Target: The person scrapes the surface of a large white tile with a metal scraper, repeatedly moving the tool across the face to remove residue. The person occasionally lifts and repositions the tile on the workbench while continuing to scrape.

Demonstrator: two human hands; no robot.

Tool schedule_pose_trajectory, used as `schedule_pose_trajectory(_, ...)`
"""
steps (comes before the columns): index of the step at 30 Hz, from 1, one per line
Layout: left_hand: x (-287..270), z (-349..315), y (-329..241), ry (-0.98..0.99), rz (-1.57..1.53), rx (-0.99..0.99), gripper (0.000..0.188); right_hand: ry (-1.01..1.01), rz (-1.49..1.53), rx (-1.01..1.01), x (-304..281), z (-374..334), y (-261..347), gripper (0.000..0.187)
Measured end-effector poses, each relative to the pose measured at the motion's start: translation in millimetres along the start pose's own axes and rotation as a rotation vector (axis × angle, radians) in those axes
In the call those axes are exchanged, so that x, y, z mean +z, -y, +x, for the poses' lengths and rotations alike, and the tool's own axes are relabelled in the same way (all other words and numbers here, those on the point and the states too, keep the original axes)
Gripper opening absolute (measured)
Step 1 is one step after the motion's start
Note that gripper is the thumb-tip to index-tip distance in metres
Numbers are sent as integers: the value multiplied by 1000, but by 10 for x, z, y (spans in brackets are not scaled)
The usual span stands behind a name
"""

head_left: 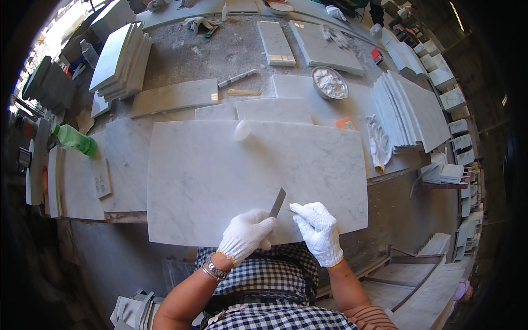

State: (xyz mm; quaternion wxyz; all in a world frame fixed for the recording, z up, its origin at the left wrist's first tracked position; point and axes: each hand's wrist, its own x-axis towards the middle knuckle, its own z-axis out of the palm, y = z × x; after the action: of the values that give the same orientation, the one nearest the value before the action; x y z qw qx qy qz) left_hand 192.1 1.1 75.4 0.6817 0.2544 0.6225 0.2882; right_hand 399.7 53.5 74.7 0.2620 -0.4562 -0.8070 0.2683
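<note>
A large pale marble slab [192, 181] with grey veins lies flat before me, its near edge close to my checked apron. My left hand [246, 234], in a white knitted glove, is closed around a flat grey metal blade [278, 201] with a slanted tip, which points up and away over the slab. To its right, my gloved right hand [318, 228] has thumb and forefinger pinched together; a thin dark sliver shows at the fingertips, too small to name. On the slab's far part stands a small translucent white cup [242, 131].
A metal bowl of white paste [330, 83] and an orange box [346, 124] are beyond the slab. A spare glove [378, 144] lies right, beside stacked marble slabs [410, 110]. At left are a green bottle [76, 139] and another slab stack [118, 63].
</note>
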Motion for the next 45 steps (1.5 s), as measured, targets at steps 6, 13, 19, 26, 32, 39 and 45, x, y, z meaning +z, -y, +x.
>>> schedule_pose_trajectory(6, -34, -10, -4, 1, -10, -38, 39, -18, -227, -84, 133, 23, 52, 27)
schedule_pose_trajectory(13, -80, -26, 6, 14, -29, -100, 37, 4, -102, 68, 148, 33, 133, 25)
schedule_pose_trajectory(19, -43, -8, 13, -25, 34, -103, 39, 31, -24, 77, 221, -33, 192, 23)
schedule_pose_trajectory(26, -25, -24, 28, -57, 33, -90, 38, 4, 4, 80, 245, -42, 213, 22)
schedule_pose_trajectory(32, 3, -27, 35, -79, -10, -103, 40, -37, -140, 6, 278, 23, 183, 25)
schedule_pose_trajectory(39, 55, -35, 43, -150, -45, -125, 38, -27, -208, 43, 286, 101, 118, 24)
schedule_pose_trajectory(45, 87, -47, 36, -183, -55, -94, 32, 3, -221, -87, 269, 117, 107, 23)
